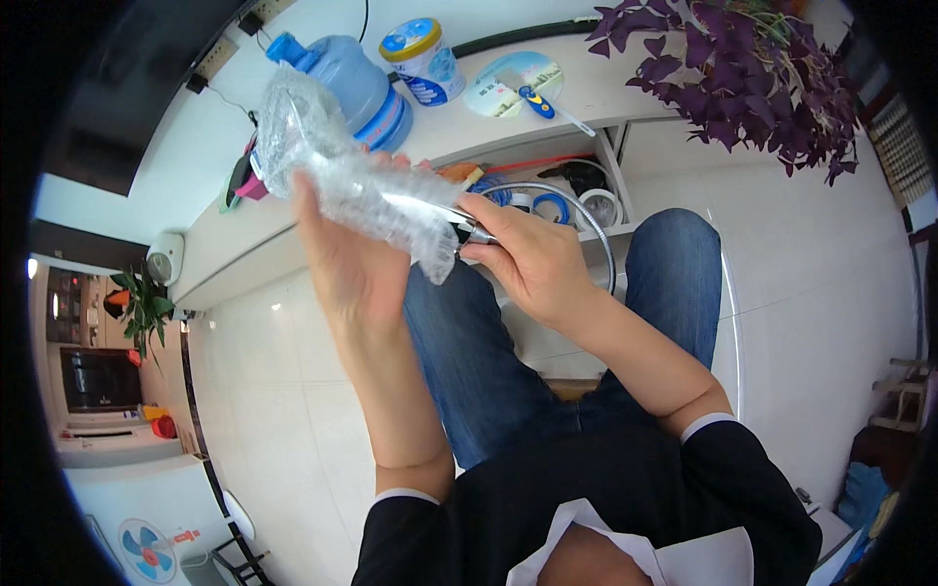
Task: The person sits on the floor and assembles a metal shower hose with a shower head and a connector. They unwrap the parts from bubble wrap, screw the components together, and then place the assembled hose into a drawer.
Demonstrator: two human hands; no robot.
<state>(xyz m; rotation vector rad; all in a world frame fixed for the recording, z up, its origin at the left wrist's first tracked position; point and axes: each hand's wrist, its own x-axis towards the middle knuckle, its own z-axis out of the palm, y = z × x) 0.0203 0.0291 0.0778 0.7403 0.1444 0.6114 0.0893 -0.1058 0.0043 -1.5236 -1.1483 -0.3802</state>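
A long thing in clear bubble wrap, broad at its upper left end, is held slanting before me. The wrap blurs its shape; with a chrome end and a metal hose, it looks like a hand shower. My left hand supports the wrap from below, its thumb on the near side and fingertips showing behind. Between the thumb and fingers of my right hand is the bare chrome and black end below the wrap. A flexible metal hose arcs behind my right hand and down past my knee.
An open drawer in the white cabinet holds blue cable coils, a white roll and other items. On top stand a blue water jug, a tin, a round fan with a scraper, and a purple-leaved plant.
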